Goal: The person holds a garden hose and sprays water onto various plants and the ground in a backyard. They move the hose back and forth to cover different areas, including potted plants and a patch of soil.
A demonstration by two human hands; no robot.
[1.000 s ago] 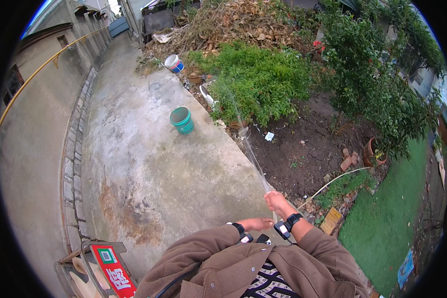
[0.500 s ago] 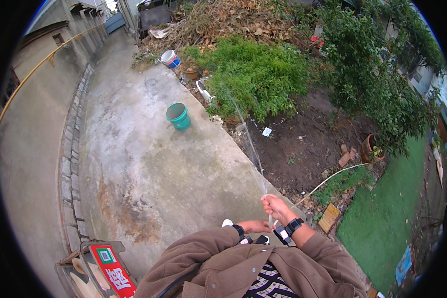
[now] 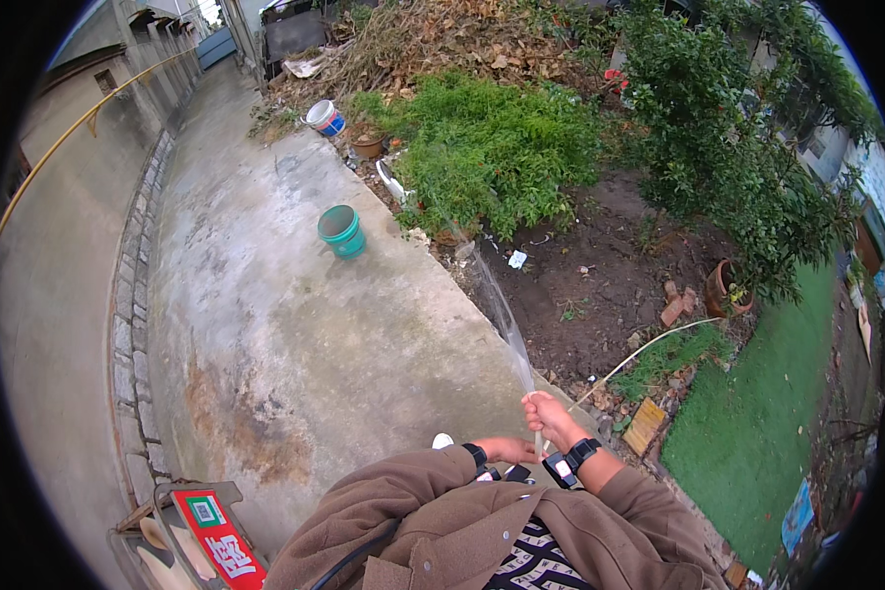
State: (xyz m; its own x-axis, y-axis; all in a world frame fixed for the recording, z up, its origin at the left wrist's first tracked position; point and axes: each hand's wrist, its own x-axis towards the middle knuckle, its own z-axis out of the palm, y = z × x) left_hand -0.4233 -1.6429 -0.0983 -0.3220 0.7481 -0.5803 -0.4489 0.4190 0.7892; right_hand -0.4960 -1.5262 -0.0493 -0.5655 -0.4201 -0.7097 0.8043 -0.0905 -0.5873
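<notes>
My right hand (image 3: 553, 417) is closed round the end of a pale hose (image 3: 649, 344), its thumb at the mouth. From there a jet of water (image 3: 509, 320) fans up and away to the left, toward the leafy green plants (image 3: 497, 147). Below it, my left hand (image 3: 509, 450) is closed on a lower stretch of the same hose, its fingertips partly hidden by my right wrist. The hose trails off to the right along the soil, toward a tilted clay pot (image 3: 728, 288).
A green bucket (image 3: 342, 232) stands on the concrete path (image 3: 295, 324). Farther off are a white-and-blue bucket (image 3: 325, 118) and a brown pot (image 3: 369, 147) at the bed's edge. Broken bricks (image 3: 677, 303) lie on the soil. A red sign (image 3: 218, 541) is at lower left.
The view has shifted slightly, so the scene sits a little farther left. The water jet looks broader and lands nearer the front edge of the plants. Both hands keep their hold on the hose.
</notes>
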